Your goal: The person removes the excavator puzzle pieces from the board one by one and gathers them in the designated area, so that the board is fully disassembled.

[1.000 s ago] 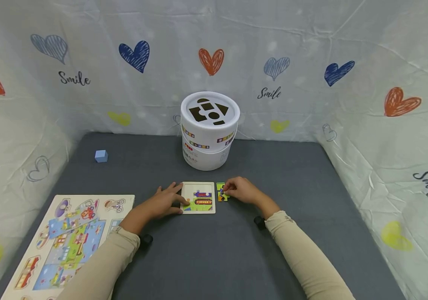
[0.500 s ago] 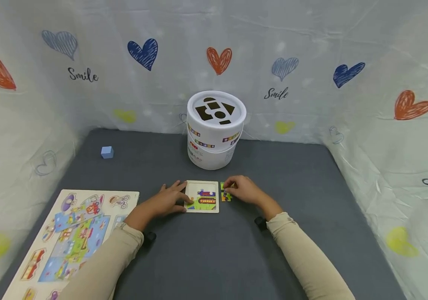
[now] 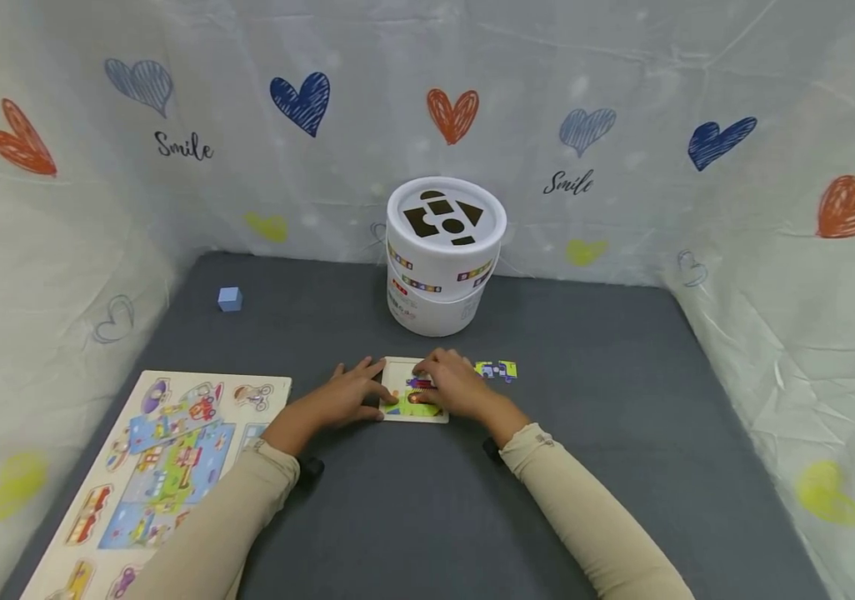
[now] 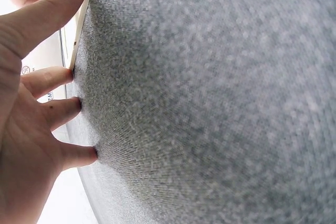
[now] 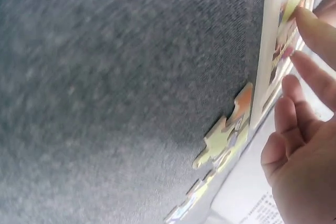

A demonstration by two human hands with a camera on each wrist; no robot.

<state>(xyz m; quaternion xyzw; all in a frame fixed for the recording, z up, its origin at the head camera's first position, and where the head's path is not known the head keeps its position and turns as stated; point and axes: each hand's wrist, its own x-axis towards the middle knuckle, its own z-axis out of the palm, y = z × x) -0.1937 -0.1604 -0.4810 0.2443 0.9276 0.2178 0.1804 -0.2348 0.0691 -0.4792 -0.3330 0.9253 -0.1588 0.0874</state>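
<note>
In the head view, a small square jigsaw tray [image 3: 435,417] lies on the grey cloth, with pieces filling its lower part and showing a purple and red vehicle. My left hand [image 3: 348,395] steadies the tray's left side, fingers spread and fairly straight. The left wrist view has its thumb [image 4: 58,11] on the tray edge. My right hand [image 3: 457,387] is over the tray and hides some of it. Its thumb and forefinger stand apart, tips at the pieces inside, while the other fingers bend inward. Loose jigsaw pieces [image 5: 218,142] lie just right of the tray.
A white bucket [image 3: 442,279] with shape cut-outs in its lid stands behind the tray. At the back left sits a light blue cube [image 3: 229,299]. A large wooden picture board [image 3: 127,475], with blue picture pieces on it, lies at the left, partly under the left sleeve [image 3: 225,525].
My right hand has moved left from the loose pieces onto the tray, uncovering further pieces to the right. The left hand keeps its place; the whole head view has shifted slightly.
</note>
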